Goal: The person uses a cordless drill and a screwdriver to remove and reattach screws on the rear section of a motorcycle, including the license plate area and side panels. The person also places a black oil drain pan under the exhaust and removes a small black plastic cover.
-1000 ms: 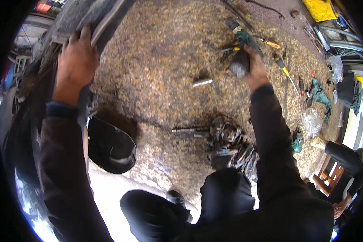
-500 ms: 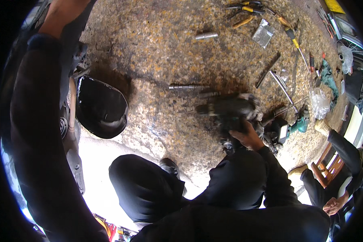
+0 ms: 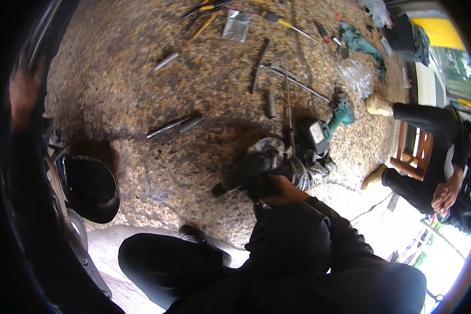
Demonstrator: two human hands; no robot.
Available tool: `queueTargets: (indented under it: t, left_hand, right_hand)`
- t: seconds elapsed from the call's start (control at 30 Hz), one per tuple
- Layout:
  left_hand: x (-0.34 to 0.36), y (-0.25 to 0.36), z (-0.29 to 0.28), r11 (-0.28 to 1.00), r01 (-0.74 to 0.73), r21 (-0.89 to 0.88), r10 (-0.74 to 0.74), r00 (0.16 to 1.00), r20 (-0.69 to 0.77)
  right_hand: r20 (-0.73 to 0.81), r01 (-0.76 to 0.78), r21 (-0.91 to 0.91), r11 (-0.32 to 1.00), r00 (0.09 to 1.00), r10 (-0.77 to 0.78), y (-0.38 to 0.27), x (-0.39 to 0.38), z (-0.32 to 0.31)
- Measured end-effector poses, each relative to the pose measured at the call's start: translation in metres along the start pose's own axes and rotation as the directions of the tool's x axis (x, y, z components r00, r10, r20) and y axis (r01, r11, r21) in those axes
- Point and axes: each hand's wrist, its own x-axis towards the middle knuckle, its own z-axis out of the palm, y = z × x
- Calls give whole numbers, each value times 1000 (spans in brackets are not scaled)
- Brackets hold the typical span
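Right hand (image 3: 283, 190), fingers clamped on drill (image 3: 247, 170), rag (image 3: 300, 176) beside, green tool (image 3: 344, 111) beyond, left hand (image 3: 25, 91), fingers too blurred to tell

Our left arm (image 3: 31, 220) stretches from seven o'clock up along the rim to the left hand (image 3: 25, 91), blurred, near ten o'clock, fingers toward twelve. Our right arm (image 3: 345, 235) bends in from five o'clock; the right hand (image 3: 283, 189), toward four from centre, curls into a grip.
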Motion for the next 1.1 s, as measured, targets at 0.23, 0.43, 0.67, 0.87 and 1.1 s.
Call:
queueTargets:
  t: [0.23, 0.43, 0.67, 0.87, 1.1]
  left_hand:
    - [-143, 272, -189, -34, 246, -969, 612, 771, 175]
    - [-168, 284, -234, -275, 803, -528, 855, 456, 248]
    - [-180, 231, -233, -467, 744, -477, 679, 648, 344]
    - [-190, 205, -238, -573, 653, -495, 526, 756, 389]
    - [-189, 195, -253, -442, 603, -664, 467, 787, 404]
  right_hand:
    - [175, 428, -165, 888, 899, -401, -70, 47, -9]
    - [-43, 458, -22, 888, 887, -459, -78, 29, -15]
    - [-279, -282, -718, 636, 954, 107, 11, -57, -32]
    - [-451, 54, -679, 732, 756, -474, -26, -76, -109]
    - [-245, -218, -958, 185, 296, -923, -281, -71, -323]
